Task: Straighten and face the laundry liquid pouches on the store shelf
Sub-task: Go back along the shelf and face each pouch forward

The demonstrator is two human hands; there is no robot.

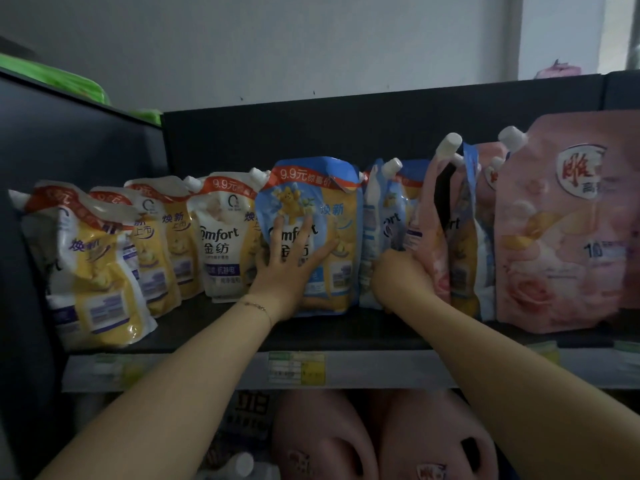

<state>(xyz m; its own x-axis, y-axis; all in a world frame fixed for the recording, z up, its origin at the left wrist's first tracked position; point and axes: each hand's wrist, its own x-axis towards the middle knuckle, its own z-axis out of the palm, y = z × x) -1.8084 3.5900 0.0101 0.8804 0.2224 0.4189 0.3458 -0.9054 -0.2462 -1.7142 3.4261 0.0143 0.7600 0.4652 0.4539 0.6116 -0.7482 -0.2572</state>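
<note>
shelf (214,336), left end: leaning row of yellow-and-white pouches (104,265), then a white pouch (221,237) upright. centre: blue pouch (337,209) standing face-out, my left hand (291,261) flat on its front, fingers spread. right: my right hand (401,275) between side-on blue pouches (391,216) and a slim pink pouch (431,209), fingers hidden, state i cannot tell; large pink pouch (568,237) far right.

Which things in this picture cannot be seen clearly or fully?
All in the head view:
Right hand: fingers hidden among the pouches, so its grip is unclear.
Large pink pouch: cut off by the right edge.
Shelf price label: print too blurred.
Pink jugs below: cut by the bottom edge.
</note>
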